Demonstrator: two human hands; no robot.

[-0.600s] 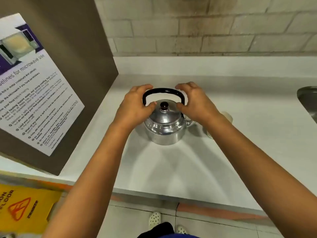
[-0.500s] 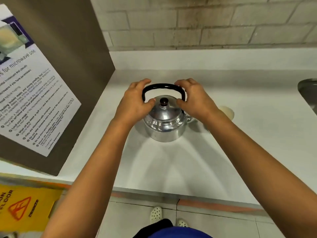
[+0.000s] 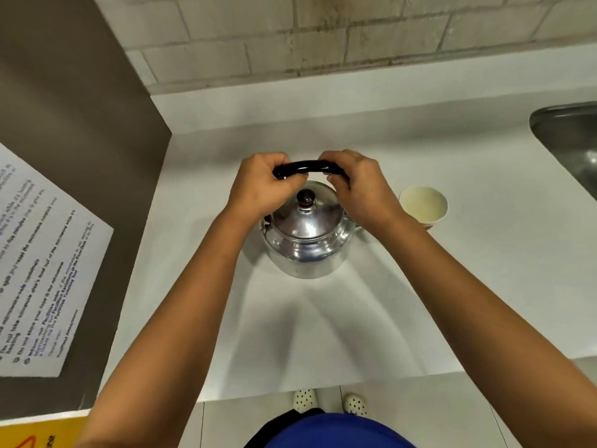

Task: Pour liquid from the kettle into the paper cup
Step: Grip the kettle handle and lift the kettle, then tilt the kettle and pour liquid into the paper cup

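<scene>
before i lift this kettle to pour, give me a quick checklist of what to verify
1. Grip: left hand and right hand both closed on the black arched handle: ok.
2. Domed lid with dark knob seated on the shiny silver metal kettle: ok.
3. White paper cup upright, mouth open, right of the kettle: ok.
4. Cup empty: looks so; ok.
5. Spout facing the cup: hidden by the right hand; cannot tell.
6. Liquid in the kettle: cannot tell.
</scene>
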